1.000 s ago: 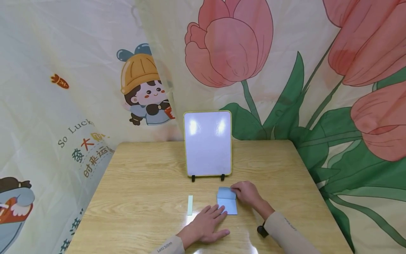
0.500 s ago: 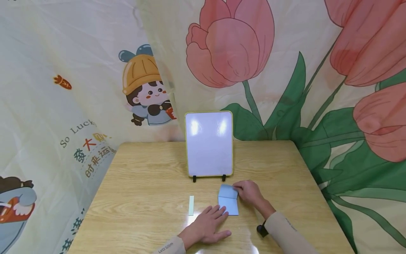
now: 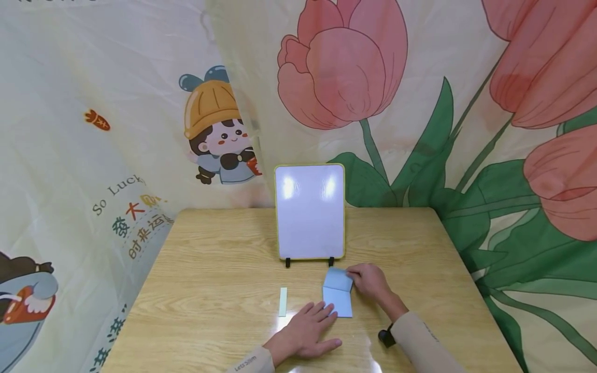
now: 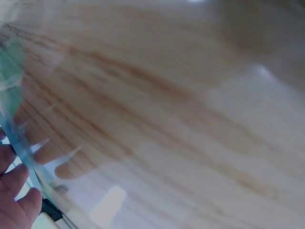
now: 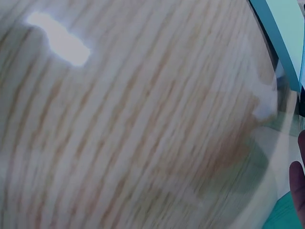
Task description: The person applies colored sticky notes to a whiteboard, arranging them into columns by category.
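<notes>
A light blue piece of paper [image 3: 338,302], creased crosswise, lies on the wooden table below the whiteboard in the head view. Its far half is raised from the crease. Thumb and fingers of my right hand [image 3: 370,281] pinch that half at its upper right edge. My left hand [image 3: 308,330] lies flat with fingers spread, its fingertips touching the paper's lower left part. Left of the paper is a narrow pale green strip [image 3: 283,302], apart from both hands. The left wrist view catches only some left fingers [image 4: 16,183]; the right wrist view shows a sliver of right fingers [image 5: 297,176].
Behind the paper a whiteboard [image 3: 310,212] with a yellow rim stands upright on black feet [image 3: 287,262]. Bare wood table [image 3: 210,280] extends on both sides. A printed curtain [image 3: 354,67] hangs behind the table's far edge. A black object [image 3: 386,336] sits at the right wrist.
The right hand has moved slightly away from me, and the paper's far half stands out longer beyond the crease. The left hand stays at the lower left part. The head view shifts slightly.
</notes>
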The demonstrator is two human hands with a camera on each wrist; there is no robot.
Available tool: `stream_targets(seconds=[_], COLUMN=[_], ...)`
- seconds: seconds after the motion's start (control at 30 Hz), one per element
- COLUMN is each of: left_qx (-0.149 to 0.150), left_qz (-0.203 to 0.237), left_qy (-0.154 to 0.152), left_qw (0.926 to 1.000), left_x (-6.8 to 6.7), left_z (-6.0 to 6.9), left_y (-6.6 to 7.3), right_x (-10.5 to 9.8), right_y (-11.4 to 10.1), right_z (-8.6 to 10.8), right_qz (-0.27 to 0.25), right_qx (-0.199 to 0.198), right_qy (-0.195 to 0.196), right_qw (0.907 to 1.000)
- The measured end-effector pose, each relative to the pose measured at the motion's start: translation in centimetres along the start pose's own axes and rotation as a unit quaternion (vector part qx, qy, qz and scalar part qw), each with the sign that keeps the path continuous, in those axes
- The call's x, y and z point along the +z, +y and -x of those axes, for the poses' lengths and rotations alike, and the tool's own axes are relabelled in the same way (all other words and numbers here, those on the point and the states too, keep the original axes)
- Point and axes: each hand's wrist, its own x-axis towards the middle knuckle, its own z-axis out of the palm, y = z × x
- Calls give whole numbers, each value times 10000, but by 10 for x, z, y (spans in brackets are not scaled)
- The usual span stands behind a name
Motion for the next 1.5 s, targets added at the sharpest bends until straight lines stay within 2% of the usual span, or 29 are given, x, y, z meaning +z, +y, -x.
stream_targets(seconds=[0.13,0.3,0.4,0.53,0.7,0.77,0.97,1.13,1.2,1.37,1.5], left_qx=[-3,-20,-5,-16,-129,-166,-159,-99,-97,-78,-62], left_qz=[81,114,125,222,409,418,263,138,100,93,86], left_qy=[22,19,41,62,56,60,122,272,364,602,652], left_qw=[10000,9999,9999,9997,9991,9990,9995,9995,9992,9981,9978], left_x=[1,4,4,3,3,3,1,-1,-1,1,0], left_z=[-1,-1,0,0,0,0,-1,-3,-3,-3,-6], left_y=[1,0,0,0,3,4,3,1,1,2,3], right_x=[-4,-14,-22,-36,-49,-53,-57,-61,-63,-71,-75], right_y=[4,10,11,4,-13,-18,-29,-36,-40,-50,-58], right_z=[-1,-3,-5,-9,-17,-21,-34,-49,-54,-66,-77], right_qz=[-114,-534,-765,-937,-1008,-956,-380,31,136,264,473], right_qx=[148,58,20,-103,-467,-635,-1065,-1570,-1661,-1710,-1824], right_qy=[64,272,181,-15,-98,-133,-149,137,187,-16,-126], right_qw=[9998,9982,9969,9955,9938,9933,9935,9875,9858,9849,9820])
